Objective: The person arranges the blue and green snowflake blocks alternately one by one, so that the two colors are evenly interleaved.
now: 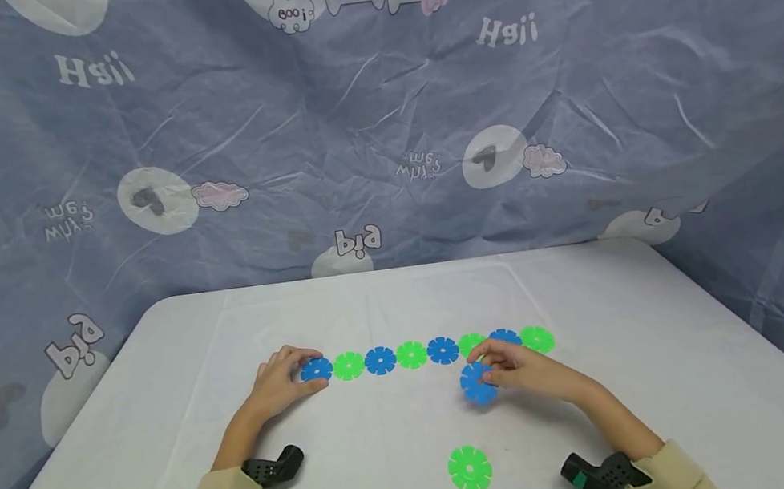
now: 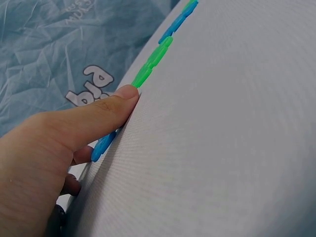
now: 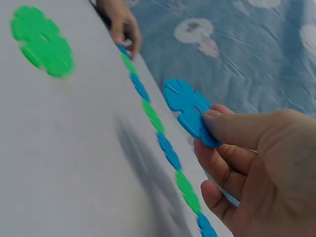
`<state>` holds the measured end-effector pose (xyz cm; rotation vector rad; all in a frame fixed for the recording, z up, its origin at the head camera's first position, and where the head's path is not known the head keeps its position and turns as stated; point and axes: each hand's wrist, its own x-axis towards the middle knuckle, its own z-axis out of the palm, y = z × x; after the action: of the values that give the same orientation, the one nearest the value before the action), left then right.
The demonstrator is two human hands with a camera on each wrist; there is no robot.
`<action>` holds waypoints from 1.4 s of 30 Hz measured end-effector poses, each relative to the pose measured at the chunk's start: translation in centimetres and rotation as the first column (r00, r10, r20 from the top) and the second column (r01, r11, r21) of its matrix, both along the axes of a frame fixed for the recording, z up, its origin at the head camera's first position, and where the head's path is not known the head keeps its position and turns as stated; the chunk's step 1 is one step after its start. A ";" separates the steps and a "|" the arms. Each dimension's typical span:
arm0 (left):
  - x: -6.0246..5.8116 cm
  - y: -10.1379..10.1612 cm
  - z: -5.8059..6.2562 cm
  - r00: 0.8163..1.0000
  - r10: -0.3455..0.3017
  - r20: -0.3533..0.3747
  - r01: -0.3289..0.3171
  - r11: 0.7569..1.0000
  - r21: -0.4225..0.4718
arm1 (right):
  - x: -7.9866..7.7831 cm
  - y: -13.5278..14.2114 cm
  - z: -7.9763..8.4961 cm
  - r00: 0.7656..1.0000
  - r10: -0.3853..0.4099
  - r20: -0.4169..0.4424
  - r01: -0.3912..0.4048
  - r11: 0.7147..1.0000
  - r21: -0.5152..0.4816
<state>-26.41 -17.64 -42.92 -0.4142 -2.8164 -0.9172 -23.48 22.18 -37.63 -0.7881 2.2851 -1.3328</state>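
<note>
A row of blue and green notched plastic building discs (image 1: pixel 412 355) lies across the white table in alternating colours. At its left end, my left hand (image 1: pixel 283 382) holds the blue end disc (image 1: pixel 316 369) flat, thumb on the near edge and fingers on the far edge. My right hand (image 1: pixel 523 371) pinches a loose blue disc (image 3: pixel 185 106) between thumb and fingers. It is raised and tilted above the table, in front of the right part of the row. In the head view, this hand partly covers a green and a blue disc of the row.
A single green disc (image 1: pixel 470 469) lies on the table (image 1: pixel 358 458) near the front, apart from the row. Behind the table's far edge hangs a blue printed cloth (image 1: pixel 320 123). Both wrists carry black camera mounts.
</note>
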 end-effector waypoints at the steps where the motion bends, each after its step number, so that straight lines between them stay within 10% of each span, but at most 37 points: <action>1: 0.0 0.0 0.0 1.000 -0.003 -0.005 0.003 1.000 -0.002 | -0.2 0.7 0.1 1.000 -0.021 -0.003 0.021 1.000 -0.004; 8: -0.5 -0.2 -0.2 0.998 0.008 0.055 -0.007 1.000 -0.024 | -1.5 4.8 0.3 0.973 -0.213 -0.094 0.215 0.977 0.012; 16: -0.6 -0.1 0.1 0.997 0.009 0.076 -0.007 1.000 -0.026 | -2.3 8.1 -0.5 0.886 -0.405 -0.225 0.424 0.904 0.043; 42: -0.6 -0.3 -0.4 0.998 0.011 0.064 -0.010 1.000 -0.022 | -3.2 11.2 -3.8 0.698 -0.590 -0.406 0.683 0.719 0.129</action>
<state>-26.99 -17.98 -43.33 -0.3789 -2.8860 -0.9153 -26.71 33.36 -41.43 -0.0892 3.1281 -1.1348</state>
